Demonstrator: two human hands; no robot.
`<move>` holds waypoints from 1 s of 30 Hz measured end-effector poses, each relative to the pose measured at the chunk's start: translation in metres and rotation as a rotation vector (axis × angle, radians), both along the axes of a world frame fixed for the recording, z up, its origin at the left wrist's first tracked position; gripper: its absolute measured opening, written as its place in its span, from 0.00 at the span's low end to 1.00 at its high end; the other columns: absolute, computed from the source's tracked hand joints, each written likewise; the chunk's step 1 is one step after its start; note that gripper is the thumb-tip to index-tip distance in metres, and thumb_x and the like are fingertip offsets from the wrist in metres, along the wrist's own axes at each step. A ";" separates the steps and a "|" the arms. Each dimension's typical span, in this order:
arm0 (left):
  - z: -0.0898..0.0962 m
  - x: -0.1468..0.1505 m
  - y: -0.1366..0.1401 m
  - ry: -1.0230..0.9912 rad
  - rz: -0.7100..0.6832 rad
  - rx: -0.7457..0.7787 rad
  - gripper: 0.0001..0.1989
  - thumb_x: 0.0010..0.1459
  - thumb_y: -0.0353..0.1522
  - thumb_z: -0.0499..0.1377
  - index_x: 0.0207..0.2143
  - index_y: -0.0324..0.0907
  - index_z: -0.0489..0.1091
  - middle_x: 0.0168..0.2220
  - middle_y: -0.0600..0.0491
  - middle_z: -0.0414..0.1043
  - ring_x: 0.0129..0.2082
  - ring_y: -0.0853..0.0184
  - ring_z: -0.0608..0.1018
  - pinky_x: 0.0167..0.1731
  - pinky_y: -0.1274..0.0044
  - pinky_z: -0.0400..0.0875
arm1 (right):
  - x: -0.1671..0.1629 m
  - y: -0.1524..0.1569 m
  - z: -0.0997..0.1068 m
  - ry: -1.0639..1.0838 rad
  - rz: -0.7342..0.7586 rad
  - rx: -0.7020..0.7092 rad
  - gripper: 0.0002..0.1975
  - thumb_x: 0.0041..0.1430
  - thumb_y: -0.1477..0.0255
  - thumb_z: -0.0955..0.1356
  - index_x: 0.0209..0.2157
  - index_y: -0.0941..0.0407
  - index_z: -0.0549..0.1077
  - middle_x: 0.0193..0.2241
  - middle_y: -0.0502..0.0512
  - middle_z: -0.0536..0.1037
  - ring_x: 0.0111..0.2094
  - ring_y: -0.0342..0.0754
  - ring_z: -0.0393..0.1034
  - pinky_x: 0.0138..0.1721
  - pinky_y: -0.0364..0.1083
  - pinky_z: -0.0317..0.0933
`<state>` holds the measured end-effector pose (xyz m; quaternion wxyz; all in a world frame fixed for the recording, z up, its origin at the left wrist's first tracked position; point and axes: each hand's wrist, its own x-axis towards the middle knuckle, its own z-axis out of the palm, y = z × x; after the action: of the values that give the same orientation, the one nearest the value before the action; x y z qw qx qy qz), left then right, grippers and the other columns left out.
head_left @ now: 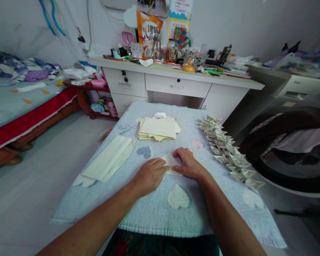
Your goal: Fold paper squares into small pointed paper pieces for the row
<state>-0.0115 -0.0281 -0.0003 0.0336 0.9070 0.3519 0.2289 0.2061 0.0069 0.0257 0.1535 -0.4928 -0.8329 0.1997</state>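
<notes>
A small piece of pale folded paper [171, 161] lies on the cloth-covered table between my two hands. My left hand [150, 176] holds its left side, with thumb and fingertips on the paper. On its right side, my right hand [190, 164] is curved with fingers bent and holds the paper by its edge. Beyond the hands is a stack of cream and yellow paper sheets [158, 128]. To the left lies a folded bundle of pale green paper [109, 158]. Along the right side stand rows of pointed folded paper pieces [226, 149].
A light blue cloth [165, 217] with heart patterns covers the table. Behind it stands a white desk [178, 85] crowded with jars, a clock and an orange bag [148, 33]. A bed [29, 103] is at left, a front-loading washing machine [298, 106] at right.
</notes>
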 end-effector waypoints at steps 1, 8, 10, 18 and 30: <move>0.000 0.000 0.000 0.003 0.000 0.001 0.16 0.58 0.25 0.55 0.47 0.43 0.71 0.47 0.47 0.72 0.49 0.62 0.72 0.49 0.67 0.70 | 0.001 0.000 0.001 0.006 0.023 -0.011 0.17 0.50 0.68 0.71 0.41 0.55 0.68 0.39 0.53 0.70 0.42 0.50 0.60 0.45 0.49 0.53; 0.000 -0.001 -0.001 0.009 0.016 0.010 0.15 0.57 0.25 0.55 0.47 0.43 0.72 0.48 0.48 0.72 0.49 0.61 0.72 0.49 0.67 0.69 | 0.002 0.003 0.003 0.041 0.064 -0.022 0.09 0.55 0.77 0.66 0.39 0.55 0.74 0.37 0.52 0.73 0.42 0.49 0.63 0.46 0.49 0.52; 0.000 -0.001 -0.001 0.011 0.012 0.004 0.15 0.57 0.25 0.55 0.47 0.43 0.71 0.48 0.48 0.72 0.49 0.61 0.72 0.50 0.67 0.68 | 0.002 0.003 0.003 0.059 0.066 -0.023 0.10 0.56 0.79 0.65 0.38 0.55 0.74 0.37 0.52 0.74 0.41 0.48 0.63 0.46 0.48 0.52; 0.001 -0.001 -0.001 0.004 0.011 -0.007 0.14 0.58 0.25 0.54 0.46 0.42 0.71 0.48 0.47 0.71 0.49 0.61 0.72 0.49 0.67 0.68 | 0.002 0.005 -0.003 0.086 0.042 -0.023 0.09 0.56 0.78 0.66 0.37 0.54 0.75 0.36 0.51 0.75 0.41 0.47 0.63 0.47 0.48 0.52; 0.007 0.003 -0.001 0.073 0.031 -0.106 0.21 0.56 0.24 0.55 0.52 0.45 0.67 0.49 0.48 0.69 0.50 0.60 0.68 0.50 0.65 0.65 | 0.000 0.005 -0.005 0.064 0.032 0.029 0.14 0.55 0.80 0.63 0.41 0.54 0.74 0.36 0.52 0.75 0.41 0.48 0.64 0.46 0.49 0.52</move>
<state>-0.0085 -0.0292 0.0071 0.0649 0.9061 0.3785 0.1773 0.2059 0.0122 0.0208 0.1841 -0.4707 -0.8380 0.2059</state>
